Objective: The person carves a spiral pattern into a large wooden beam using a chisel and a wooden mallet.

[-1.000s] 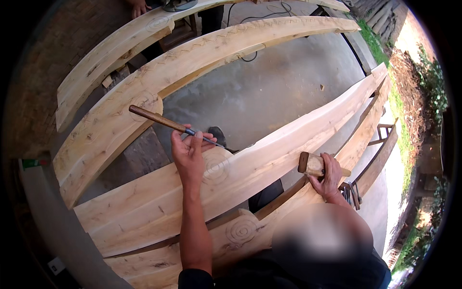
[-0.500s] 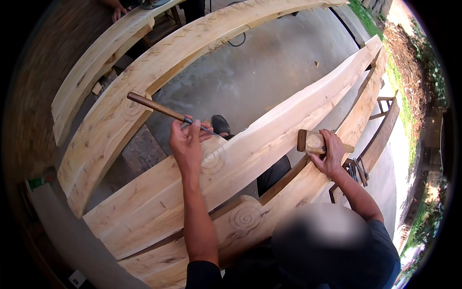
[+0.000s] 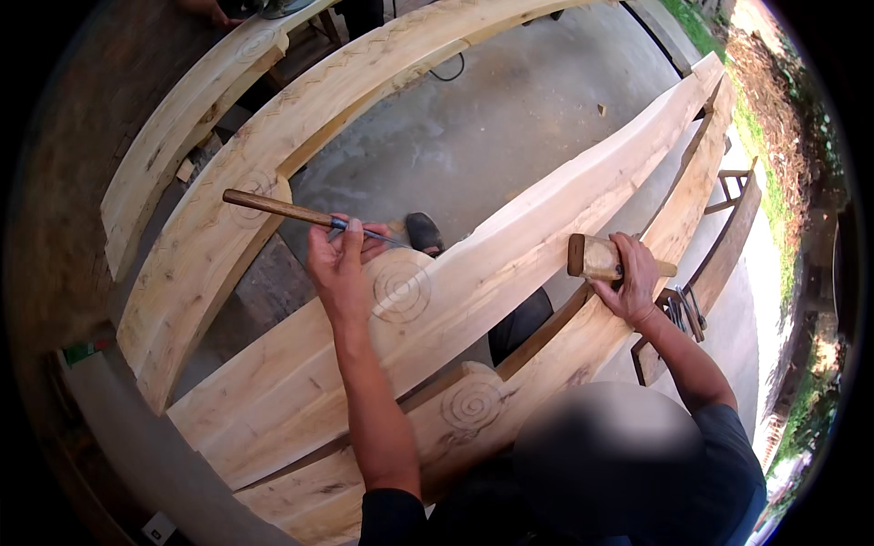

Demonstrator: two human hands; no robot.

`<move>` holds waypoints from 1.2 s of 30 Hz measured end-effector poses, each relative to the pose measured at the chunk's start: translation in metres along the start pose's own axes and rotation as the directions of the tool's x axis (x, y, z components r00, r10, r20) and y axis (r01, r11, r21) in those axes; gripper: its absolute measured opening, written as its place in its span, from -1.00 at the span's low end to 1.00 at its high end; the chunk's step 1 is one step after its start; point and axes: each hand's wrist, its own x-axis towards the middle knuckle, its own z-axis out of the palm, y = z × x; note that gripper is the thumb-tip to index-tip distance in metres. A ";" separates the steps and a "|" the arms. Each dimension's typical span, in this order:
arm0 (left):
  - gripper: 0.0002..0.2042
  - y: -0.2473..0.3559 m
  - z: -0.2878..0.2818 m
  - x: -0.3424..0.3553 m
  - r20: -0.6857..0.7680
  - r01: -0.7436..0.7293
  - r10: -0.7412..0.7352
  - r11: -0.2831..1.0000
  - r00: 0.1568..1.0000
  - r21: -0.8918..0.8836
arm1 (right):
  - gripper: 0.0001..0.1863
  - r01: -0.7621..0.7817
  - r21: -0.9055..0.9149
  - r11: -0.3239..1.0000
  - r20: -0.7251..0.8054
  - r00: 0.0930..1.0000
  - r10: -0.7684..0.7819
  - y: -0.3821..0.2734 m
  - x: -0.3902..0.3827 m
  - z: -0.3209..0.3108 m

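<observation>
My left hand [image 3: 344, 264] is closed on a long chisel [image 3: 278, 206] with a wooden handle and thin metal shaft, held almost level above the pale plank [image 3: 537, 255], over its round lobe with a drawn spiral [image 3: 401, 287]. My right hand [image 3: 633, 282] grips a blocky wooden mallet [image 3: 596, 255] just above the lower plank [image 3: 683, 200], which bears a similar spiral [image 3: 472, 400]. Beside my right hand, several metal-shafted tools [image 3: 687, 312] lie in a bunch. The chisel's tip is too small to make out clearly against the background.
Curved planks [image 3: 218, 227] with drawn zigzags and spirals span the top and left over a concrete floor [image 3: 510, 136]. A co-worker's hand [image 3: 218, 16] is at the top edge. A dark shoe [image 3: 424, 232] shows beneath the planks. Grass and wood chips [image 3: 760, 100] lie at right.
The scene has shifted upward in the view. My left hand has drifted left and tilted the chisel slightly flatter; my right hand still holds the mallet, slightly higher in the picture.
</observation>
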 end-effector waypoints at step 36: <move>-0.86 -0.007 0.006 0.013 0.166 0.122 -0.138 0.987 0.976 0.102 | -0.16 0.011 -0.007 1.000 0.015 1.000 -0.011 -0.003 0.006 0.000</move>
